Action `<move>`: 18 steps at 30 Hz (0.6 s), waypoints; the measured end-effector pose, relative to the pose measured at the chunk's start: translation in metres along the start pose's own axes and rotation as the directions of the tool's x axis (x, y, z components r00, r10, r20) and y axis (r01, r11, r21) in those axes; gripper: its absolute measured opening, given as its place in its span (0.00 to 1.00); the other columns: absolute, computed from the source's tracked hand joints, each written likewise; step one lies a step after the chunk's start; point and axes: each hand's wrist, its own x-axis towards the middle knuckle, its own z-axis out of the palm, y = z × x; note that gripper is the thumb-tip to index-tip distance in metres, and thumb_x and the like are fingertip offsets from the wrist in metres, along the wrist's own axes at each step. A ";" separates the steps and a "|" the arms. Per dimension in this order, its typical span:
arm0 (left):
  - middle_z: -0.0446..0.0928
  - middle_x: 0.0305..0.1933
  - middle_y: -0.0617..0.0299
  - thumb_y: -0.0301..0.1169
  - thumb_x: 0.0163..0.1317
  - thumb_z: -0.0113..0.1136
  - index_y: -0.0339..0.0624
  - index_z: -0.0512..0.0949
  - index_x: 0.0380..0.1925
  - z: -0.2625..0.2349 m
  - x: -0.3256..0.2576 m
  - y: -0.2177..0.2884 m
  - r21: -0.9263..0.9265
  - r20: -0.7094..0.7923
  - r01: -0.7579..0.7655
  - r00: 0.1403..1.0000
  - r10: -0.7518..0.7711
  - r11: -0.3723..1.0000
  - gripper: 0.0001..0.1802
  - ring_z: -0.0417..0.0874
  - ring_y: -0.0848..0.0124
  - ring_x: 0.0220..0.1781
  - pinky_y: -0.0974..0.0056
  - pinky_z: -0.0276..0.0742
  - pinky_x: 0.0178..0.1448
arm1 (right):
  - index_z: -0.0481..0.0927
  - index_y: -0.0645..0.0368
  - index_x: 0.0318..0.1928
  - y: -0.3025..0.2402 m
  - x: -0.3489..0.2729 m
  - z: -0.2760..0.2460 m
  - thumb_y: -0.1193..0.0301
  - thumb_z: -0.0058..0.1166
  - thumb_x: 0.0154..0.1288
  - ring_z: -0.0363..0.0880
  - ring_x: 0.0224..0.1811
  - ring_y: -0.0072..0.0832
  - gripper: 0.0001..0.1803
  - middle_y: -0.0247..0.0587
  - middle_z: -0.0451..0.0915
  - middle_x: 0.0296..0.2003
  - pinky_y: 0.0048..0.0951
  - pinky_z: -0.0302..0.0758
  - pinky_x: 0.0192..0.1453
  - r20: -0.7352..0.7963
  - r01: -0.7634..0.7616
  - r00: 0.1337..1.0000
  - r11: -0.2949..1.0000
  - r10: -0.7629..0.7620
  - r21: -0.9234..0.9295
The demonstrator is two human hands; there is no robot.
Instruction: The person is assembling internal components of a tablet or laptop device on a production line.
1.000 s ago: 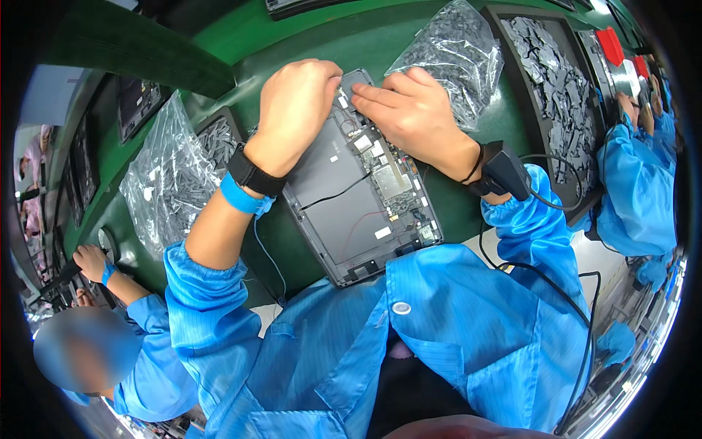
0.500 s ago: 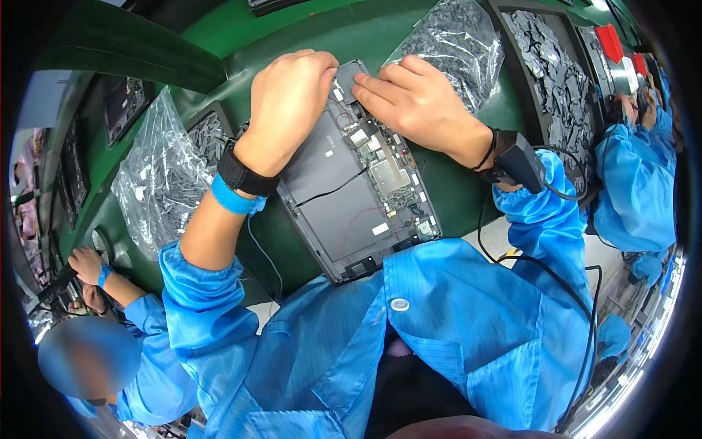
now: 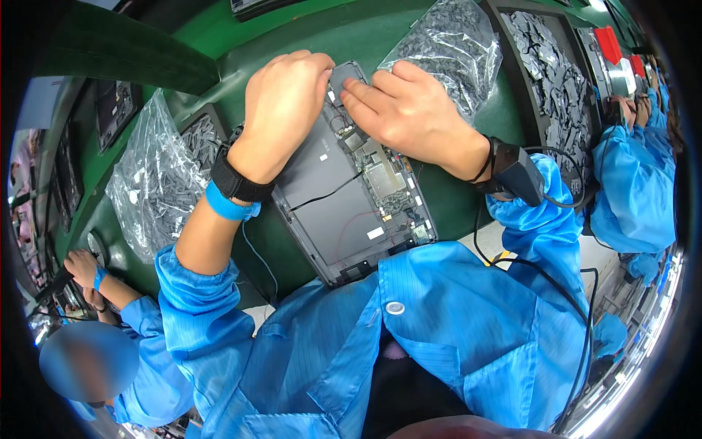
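The opened tablet-like housing point(image 3: 307, 179) lies on the green bench point(image 3: 351, 36), its near end by the blue smock point(image 3: 314, 351), its long axis running away from the wearer and leaning left at the far end; most of its length lies wearer-side of both hands. The left hand point(image 3: 287, 95) curls at the far left corner; the right hand point(image 3: 409, 106), bent-fingered, reaches over the far end from the right; both seem equally near, and whether either pinches anything I cannot tell.
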 end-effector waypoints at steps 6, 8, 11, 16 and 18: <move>0.81 0.34 0.55 0.28 0.60 0.58 0.40 0.83 0.35 -0.005 0.000 0.003 0.023 0.054 0.043 0.998 -0.044 0.999 0.07 0.82 0.53 0.39 0.55 0.77 0.42 | 0.82 0.58 0.30 -0.003 -0.013 0.012 0.71 0.57 0.48 0.76 0.30 0.22 0.07 0.35 0.85 0.38 0.27 0.69 0.35 -0.058 -0.068 0.996 0.997 0.070 0.037; 0.81 0.34 0.55 0.28 0.60 0.58 0.40 0.83 0.35 -0.006 0.001 0.005 0.044 0.056 0.030 0.998 -0.033 0.999 0.07 0.82 0.53 0.40 0.55 0.77 0.43 | 0.83 0.56 0.32 0.001 -0.015 0.013 0.71 0.57 0.48 0.78 0.27 0.22 0.08 0.33 0.85 0.39 0.27 0.71 0.34 -0.038 -0.088 0.995 0.993 0.091 0.078; 0.81 0.35 0.54 0.28 0.60 0.58 0.40 0.83 0.36 -0.006 0.000 0.004 0.034 0.051 0.038 0.998 -0.040 0.999 0.07 0.81 0.53 0.40 0.54 0.77 0.43 | 0.83 0.56 0.33 0.011 -0.012 0.007 0.70 0.57 0.49 0.79 0.26 0.23 0.09 0.33 0.86 0.38 0.28 0.72 0.33 0.039 -0.043 0.998 0.995 0.039 0.093; 0.81 0.34 0.53 0.28 0.61 0.58 0.39 0.83 0.36 -0.004 -0.001 0.004 0.026 0.059 0.037 0.998 -0.039 0.999 0.07 0.81 0.52 0.41 0.54 0.76 0.44 | 0.83 0.57 0.34 0.001 -0.005 0.001 0.70 0.59 0.48 0.80 0.25 0.23 0.10 0.34 0.86 0.37 0.29 0.72 0.31 0.143 -0.037 0.989 0.999 0.038 -0.009; 0.81 0.34 0.53 0.28 0.61 0.58 0.39 0.83 0.36 -0.005 -0.002 0.004 0.030 0.055 0.031 0.998 -0.033 0.999 0.07 0.81 0.52 0.41 0.54 0.76 0.44 | 0.84 0.54 0.44 -0.001 0.000 0.000 0.72 0.58 0.52 0.80 0.26 0.24 0.16 0.33 0.86 0.45 0.28 0.74 0.32 0.210 -0.082 0.976 0.994 0.065 0.074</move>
